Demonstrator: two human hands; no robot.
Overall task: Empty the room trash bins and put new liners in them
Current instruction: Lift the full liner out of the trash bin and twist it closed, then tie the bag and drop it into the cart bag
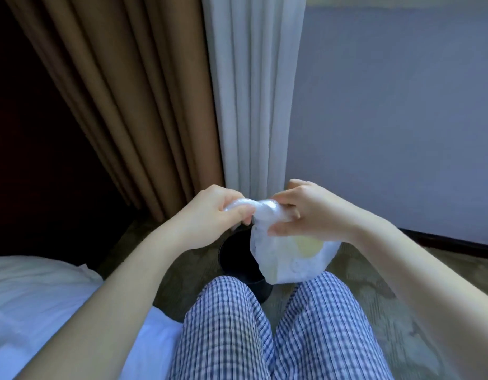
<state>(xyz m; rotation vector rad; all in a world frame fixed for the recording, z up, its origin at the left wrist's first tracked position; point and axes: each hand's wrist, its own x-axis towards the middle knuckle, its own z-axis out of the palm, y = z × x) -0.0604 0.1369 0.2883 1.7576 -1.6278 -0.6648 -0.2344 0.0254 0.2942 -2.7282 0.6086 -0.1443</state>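
A white, half-clear trash bag [289, 259] with pale yellow rubbish inside hangs in the air above and just right of a small black round bin [237, 259] standing on the floor. My left hand [218, 215] and my right hand [306, 212] both pinch the bunched, twisted neck of the bag, close together, at the middle of the head view. The bin's inside looks dark, with no liner visible; its right part is hidden behind the bag, and its lower part behind my knee.
My legs in blue checked trousers [264, 330] fill the lower middle. A white bed [40, 297] lies at the lower left. Brown curtain [122, 91] and white sheer curtain [251, 91] hang behind the bin. A pale wall [402, 119] with a dark skirting is at the right, above patterned carpet [374, 283].
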